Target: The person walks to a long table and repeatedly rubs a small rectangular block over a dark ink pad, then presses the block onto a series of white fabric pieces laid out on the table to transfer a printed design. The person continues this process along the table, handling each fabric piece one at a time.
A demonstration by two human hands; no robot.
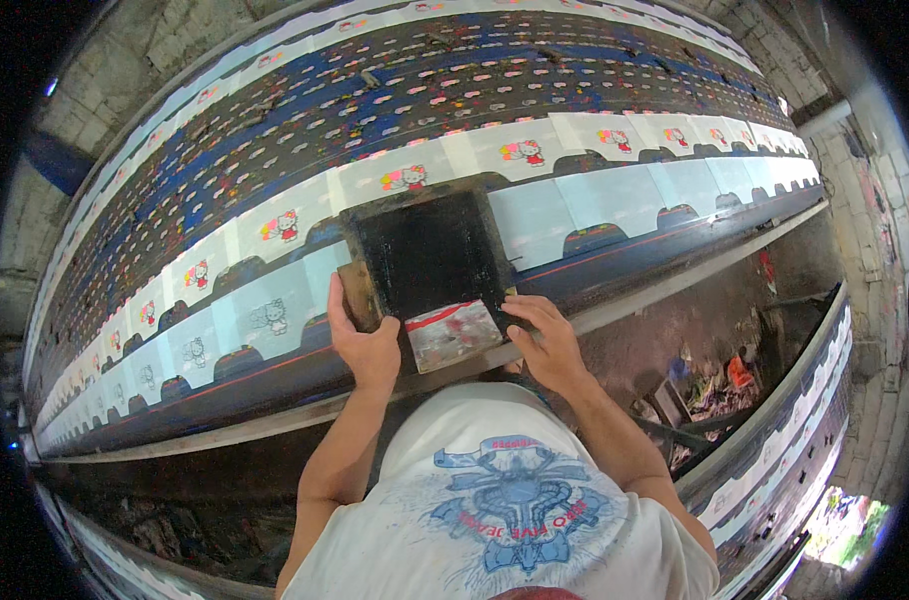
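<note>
While the left hand (pixel 365 348) clasps a dark frame (pixel 427 252) at left, the right hand (pixel 552 345) pinches its right edge.

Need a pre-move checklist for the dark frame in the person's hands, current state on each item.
1. Left hand on the screen-printing frame: ok, at its left edge.
2. Right hand on the frame: ok, fingers at its near right corner.
3. Frame over the light-blue panel row: ok, it covers part of that row.
4. Frame lined up with the panel beneath: cannot tell, the frame hides it.
5. Frame flat on the long dark table: cannot tell from this single overhead view.
6. Outline cat print on the neighbouring left panel: ok, visible.
</note>
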